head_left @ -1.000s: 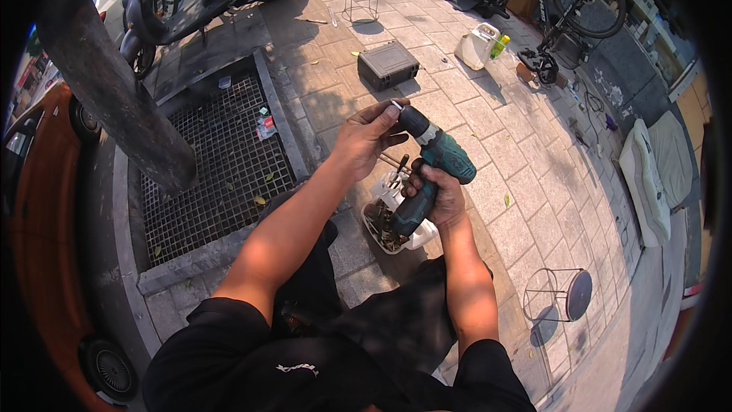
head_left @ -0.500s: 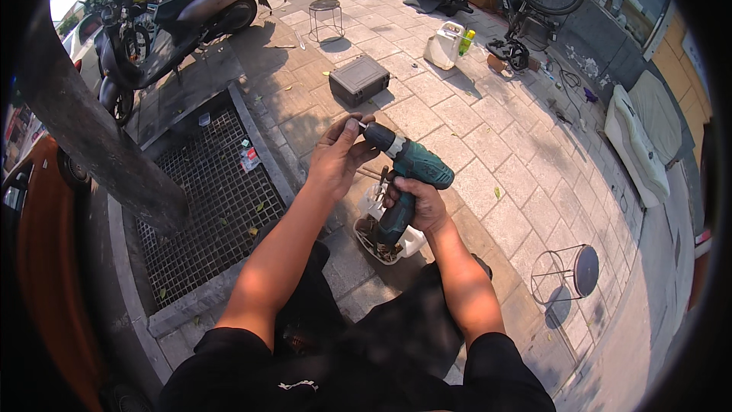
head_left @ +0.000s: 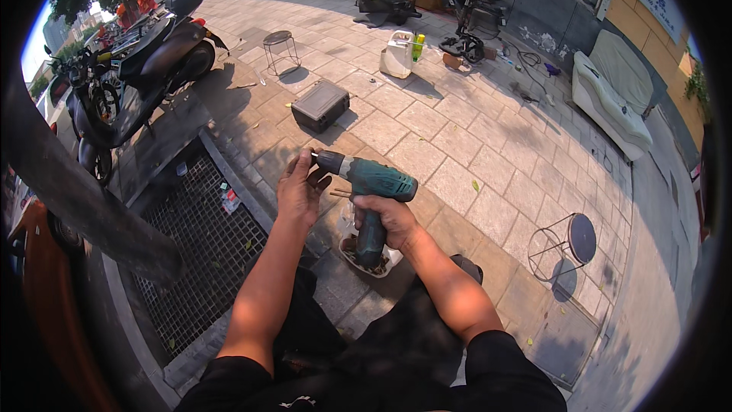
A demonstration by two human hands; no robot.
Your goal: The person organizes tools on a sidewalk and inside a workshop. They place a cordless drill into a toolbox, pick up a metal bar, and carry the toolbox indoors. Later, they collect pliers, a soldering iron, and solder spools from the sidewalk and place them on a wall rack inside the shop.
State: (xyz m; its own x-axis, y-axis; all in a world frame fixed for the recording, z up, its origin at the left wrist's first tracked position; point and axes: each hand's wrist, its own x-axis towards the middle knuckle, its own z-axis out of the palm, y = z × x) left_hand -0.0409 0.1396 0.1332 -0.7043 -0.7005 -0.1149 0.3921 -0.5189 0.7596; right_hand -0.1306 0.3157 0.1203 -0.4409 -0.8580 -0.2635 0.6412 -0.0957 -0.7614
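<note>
Teal drill (head_left: 381,181), clamped by its handle (head_left: 371,236) in the right hand (head_left: 390,220); left hand (head_left: 300,191) pinches the bit (head_left: 313,156); white tub (head_left: 391,261) beneath, on paving (head_left: 450,173)

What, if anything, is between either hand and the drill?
Nothing visible. The right hand is wrapped around the handle of the teal-and-black drill; the left hand has its fingers at the small bit in front of the chuck. The white tub shows behind the handle, not between.
</note>
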